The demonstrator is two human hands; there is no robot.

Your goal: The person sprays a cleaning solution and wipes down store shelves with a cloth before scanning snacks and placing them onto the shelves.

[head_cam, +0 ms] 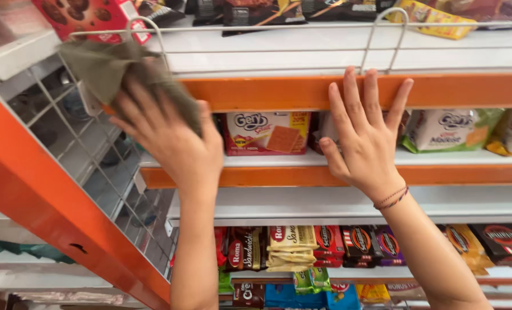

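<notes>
In the head view, a grey-green cloth [115,72] is pressed against the left end of the orange shelf edge [302,92] by the left hand [172,143]. The cloth is bunched under and above the fingers, which seem curled over it, though their tips are hidden. The right hand [368,135] is laid flat on the same edge further right, fingers spread wide, nothing held. A red biscuit box [267,133] is seen between the hands, on the shelf behind.
</notes>
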